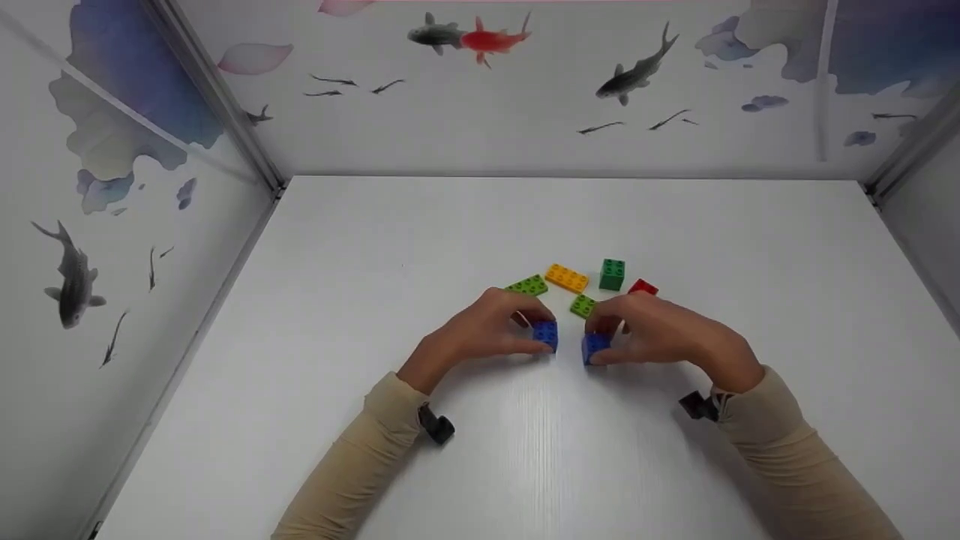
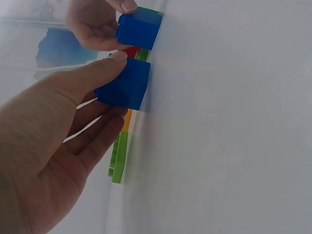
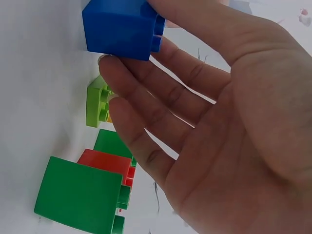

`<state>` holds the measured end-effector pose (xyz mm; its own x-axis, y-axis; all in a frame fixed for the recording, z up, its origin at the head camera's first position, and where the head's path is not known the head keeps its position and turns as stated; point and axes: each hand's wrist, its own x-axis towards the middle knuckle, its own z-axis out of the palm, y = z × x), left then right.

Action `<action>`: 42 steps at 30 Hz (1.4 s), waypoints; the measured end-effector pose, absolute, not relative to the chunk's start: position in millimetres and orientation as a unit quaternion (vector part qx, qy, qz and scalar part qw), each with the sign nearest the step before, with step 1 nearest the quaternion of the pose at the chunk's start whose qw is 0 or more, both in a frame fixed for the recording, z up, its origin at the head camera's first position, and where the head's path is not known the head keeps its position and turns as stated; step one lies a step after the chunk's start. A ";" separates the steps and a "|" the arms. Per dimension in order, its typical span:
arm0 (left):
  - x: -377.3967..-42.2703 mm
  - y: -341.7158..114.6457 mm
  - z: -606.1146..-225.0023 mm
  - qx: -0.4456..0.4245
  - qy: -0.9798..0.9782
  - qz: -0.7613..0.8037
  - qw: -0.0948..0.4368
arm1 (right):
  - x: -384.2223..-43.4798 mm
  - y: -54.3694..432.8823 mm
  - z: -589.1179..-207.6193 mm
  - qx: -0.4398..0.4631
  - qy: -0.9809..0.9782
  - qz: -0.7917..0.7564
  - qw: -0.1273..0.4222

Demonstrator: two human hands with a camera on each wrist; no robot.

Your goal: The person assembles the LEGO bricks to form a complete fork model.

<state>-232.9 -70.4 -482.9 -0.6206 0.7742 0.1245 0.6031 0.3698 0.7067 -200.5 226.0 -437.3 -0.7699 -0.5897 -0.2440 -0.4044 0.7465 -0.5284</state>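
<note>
My left hand (image 1: 495, 324) pinches a blue toy brick (image 1: 546, 335) between thumb and fingers, studs facing up. In the left wrist view, that blue brick (image 2: 124, 84) has the thumb on its near side. To the right, my right hand (image 1: 664, 330) grips a second blue brick (image 1: 595, 348) by its sides. A small gap separates the two bricks, and both are at or close to the tabletop. The right wrist view shows the second blue brick (image 3: 119, 31) under the thumb, with the other fingers spread beyond it.
Behind the hands lie a long light green brick (image 1: 529, 285), a yellow brick (image 1: 567, 278), a small light green brick (image 1: 583, 305), a tall green brick (image 1: 611, 276) and a partly covered red brick (image 1: 643, 287). Another green brick (image 3: 78, 195) appears in the right wrist view. Printed walls enclose the white table (image 1: 420, 225).
</note>
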 end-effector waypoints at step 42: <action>-229.4 -63.8 -489.6 0.430 0.812 0.387 0.082 | -188.0 205.2 -449.5 -0.347 0.869 -0.351 -0.018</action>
